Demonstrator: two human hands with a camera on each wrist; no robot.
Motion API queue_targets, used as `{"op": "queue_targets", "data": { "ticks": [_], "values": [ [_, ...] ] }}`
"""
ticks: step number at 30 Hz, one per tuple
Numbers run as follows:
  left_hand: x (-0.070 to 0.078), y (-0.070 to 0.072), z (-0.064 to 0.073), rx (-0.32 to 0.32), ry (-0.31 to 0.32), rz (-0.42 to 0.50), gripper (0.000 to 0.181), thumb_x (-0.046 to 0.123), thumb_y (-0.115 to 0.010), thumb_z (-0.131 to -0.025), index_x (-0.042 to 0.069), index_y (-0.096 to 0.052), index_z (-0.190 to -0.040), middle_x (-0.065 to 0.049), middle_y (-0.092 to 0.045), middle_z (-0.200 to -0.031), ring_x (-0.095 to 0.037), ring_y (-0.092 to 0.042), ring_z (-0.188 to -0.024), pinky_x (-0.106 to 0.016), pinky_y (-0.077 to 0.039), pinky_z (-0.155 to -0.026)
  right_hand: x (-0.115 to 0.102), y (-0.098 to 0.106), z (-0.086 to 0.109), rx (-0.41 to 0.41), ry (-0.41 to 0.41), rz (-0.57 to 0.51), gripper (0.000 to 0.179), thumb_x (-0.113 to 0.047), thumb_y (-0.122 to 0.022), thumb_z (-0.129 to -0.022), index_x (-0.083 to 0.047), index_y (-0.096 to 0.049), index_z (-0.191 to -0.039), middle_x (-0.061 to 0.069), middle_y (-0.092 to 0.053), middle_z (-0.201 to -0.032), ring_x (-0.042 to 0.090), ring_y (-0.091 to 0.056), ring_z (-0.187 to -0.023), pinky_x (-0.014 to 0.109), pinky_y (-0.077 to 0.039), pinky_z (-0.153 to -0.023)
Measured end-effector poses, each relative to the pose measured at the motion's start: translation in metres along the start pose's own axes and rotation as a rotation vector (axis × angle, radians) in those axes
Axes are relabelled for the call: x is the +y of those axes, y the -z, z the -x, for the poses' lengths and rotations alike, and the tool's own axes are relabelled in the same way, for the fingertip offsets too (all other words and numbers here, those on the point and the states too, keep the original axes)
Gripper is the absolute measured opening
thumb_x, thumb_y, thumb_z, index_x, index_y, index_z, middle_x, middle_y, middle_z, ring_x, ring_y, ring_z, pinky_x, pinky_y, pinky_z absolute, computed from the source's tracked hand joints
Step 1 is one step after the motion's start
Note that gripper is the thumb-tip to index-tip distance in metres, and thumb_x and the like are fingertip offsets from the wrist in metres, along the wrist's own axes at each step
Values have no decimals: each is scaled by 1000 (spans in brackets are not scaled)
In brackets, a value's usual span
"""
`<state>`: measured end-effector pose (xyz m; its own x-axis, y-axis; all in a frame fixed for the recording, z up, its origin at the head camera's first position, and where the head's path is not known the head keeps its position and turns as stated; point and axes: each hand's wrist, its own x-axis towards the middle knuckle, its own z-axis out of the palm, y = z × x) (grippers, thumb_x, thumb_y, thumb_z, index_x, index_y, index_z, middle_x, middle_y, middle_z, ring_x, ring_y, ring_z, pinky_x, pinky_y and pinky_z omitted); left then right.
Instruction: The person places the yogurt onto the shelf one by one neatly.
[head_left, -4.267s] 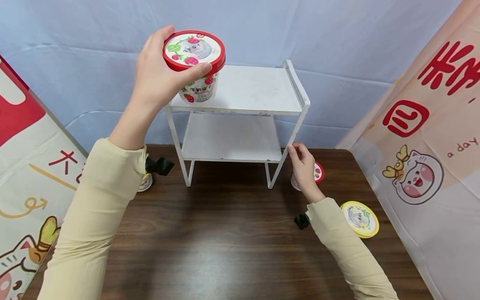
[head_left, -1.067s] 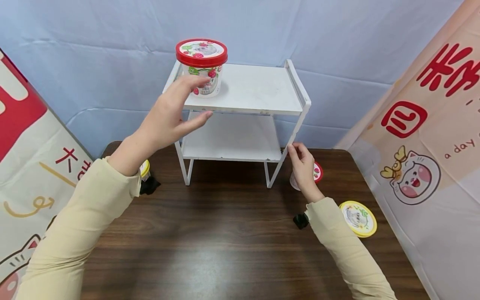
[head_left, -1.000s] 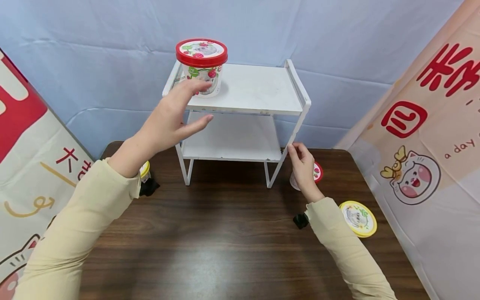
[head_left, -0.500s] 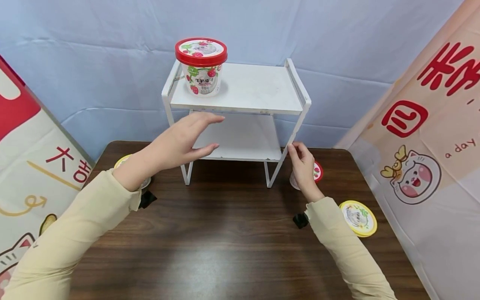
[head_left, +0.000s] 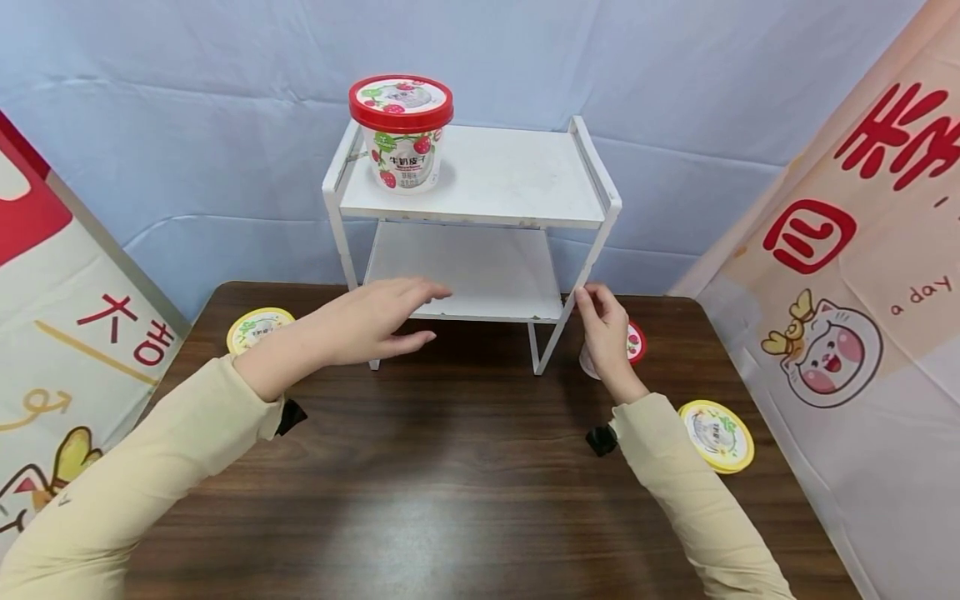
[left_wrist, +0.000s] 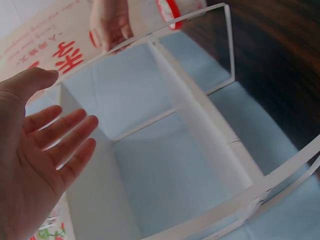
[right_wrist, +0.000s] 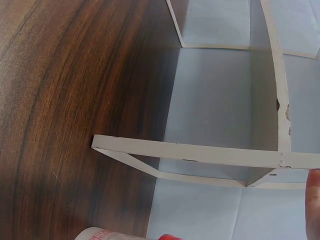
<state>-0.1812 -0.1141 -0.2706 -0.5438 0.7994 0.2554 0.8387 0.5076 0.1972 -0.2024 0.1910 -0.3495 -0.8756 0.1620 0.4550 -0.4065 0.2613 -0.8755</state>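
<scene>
Sitting well away here, I've got my left grip point(head_left: 362, 325) loosely spread, holding nothing; right grip point(head_left: 604, 330) pinches a white two-tier rack point(head_left: 517, 173) side-on; round red-lidded strawberry-print tub point(head_left: 406, 150) stands up top, beyond lefty.

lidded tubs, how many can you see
4: a red-lidded tub on the white rack, another tub partly behind the right hand, a yellow-lidded tub beyond the left sleeve, a fourth tub beside the right sleeve. Others could be hidden.

Pale blue backdrop point(head_left: 697, 75) (faintly creased)
</scene>
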Motion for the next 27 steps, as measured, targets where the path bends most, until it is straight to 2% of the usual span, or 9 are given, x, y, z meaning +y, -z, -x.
{"op": "queue_targets", "data": {
  "ticks": [6, 12, 18, 23, 27],
  "values": [
    [0, -12, 5, -63, 1, -29, 45, 23, -61, -87, 2, -47, -124, -9, -56, -118, -21, -54, -107, -36, -44, -91, 0, 0, 0, -2, -2, -3, 21, -1, -50, -92, 19, -54, -93, 30, -54, -84, -3, -52, -69, 13, -44, -69],
    [-3, -25, 13, -125, 14, -20, 39, 23, -60, -87, 3, -52, -120, -8, -58, -113, -20, -55, -103, -36, -44, -89, 0, 0, 0, -5, -8, -15, 21, -1, -50, -92, 20, -54, -94, 29, -55, -84, 4, -53, -71, 12, -44, -70],
    [-8, -39, 25, -178, 10, -8, 32, 22, -60, -87, 4, -56, -113, -5, -60, -106, -19, -58, -97, -36, -47, -84, 0, 0, 0, -4, -7, -10, 21, -1, -50, -92, 19, -54, -94, 30, -54, -84, 2, -53, -70, 12, -44, -69],
    [-10, -48, 33, -204, 38, 2, 31, 22, -61, -87, 5, -56, -113, -6, -61, -106, -19, -58, -96, -36, -48, -82, 0, 0, 0, 3, -2, -9, 20, 0, -50, -91, 19, -55, -94, 30, -55, -83, -2, -52, -69, 15, -45, -69],
    [-11, -54, 38, -229, 54, -4, 30, 23, -61, -87, 5, -57, -111, -6, -61, -103, -19, -59, -94, -36, -48, -80, 0, 0, 0, 10, 1, -12, 18, 0, -50, -91, 18, -55, -92, 26, -56, -82, 0, -54, -70, 13, -45, -69]
  ]
}}
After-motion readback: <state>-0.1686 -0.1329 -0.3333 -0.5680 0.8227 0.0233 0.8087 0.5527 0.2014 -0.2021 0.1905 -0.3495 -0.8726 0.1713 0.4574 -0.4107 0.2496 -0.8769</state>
